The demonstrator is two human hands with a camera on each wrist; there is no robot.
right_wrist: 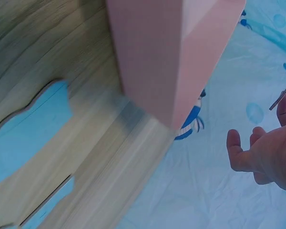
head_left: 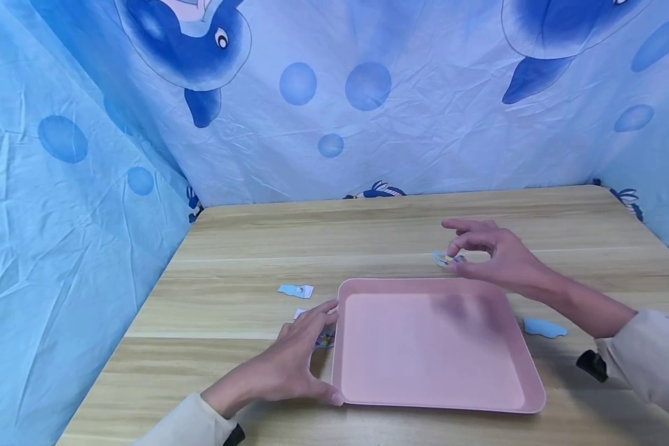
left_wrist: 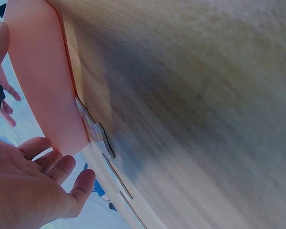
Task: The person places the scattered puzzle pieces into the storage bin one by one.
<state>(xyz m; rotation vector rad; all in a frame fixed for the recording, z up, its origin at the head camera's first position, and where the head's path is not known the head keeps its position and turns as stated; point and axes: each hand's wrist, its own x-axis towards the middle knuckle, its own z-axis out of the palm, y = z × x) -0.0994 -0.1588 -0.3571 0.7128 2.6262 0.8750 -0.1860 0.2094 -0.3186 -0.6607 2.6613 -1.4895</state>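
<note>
A pink rectangular tray (head_left: 432,347) lies on the wooden table. Along its left side rests my left hand (head_left: 290,359), fingers spread and the thumb at the near corner. Above the tray's far right edge, my right hand (head_left: 496,260) pinches a small, thin puzzle piece (head_left: 440,259) between thumb and index finger; the other fingers stick out. Under the left hand, a colourful piece (head_left: 324,339) shows partly, beside the tray wall. In the right wrist view, the pinched piece (right_wrist: 282,97) is seen edge-on.
A light-blue piece (head_left: 295,290) lies left of the tray, with a pale piece (head_left: 299,313) partly hidden by the left fingers. To the tray's right lies a wavy-edged blue piece (head_left: 545,327). A blue dolphin-print cloth (head_left: 334,111) hangs behind and beside the table.
</note>
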